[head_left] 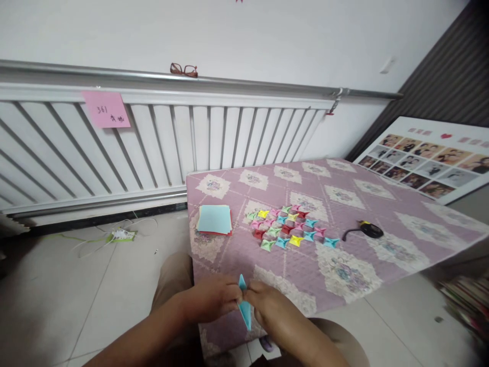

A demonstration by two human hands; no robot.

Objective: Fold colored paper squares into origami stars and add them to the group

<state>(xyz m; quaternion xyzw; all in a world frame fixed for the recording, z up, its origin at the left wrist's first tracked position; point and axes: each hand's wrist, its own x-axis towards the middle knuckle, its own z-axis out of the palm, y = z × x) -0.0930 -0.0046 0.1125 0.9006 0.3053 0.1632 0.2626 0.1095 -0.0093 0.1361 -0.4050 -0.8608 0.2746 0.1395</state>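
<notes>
A folded blue paper (245, 310) is pinched between my two hands above the near edge of the cloth-covered table. My left hand (216, 297) holds it from the left side, fingers closed. From the right, my right hand (267, 304) grips the same piece, its fingers bent against it. Farther up the cloth lies a stack of square paper (214, 219), light blue on top with red showing below. To its right, several small folded paper shapes (282, 242) in green, yellow, pink, red and blue sit in rows.
A black object with a cord (371, 230) lies on the table (244, 260) at the right. Behind stand a white radiator (214, 132) with glasses (184, 70) on its pipe, a pink note (107, 109) and a photo board (424, 158). A power strip (122, 235) is on the floor.
</notes>
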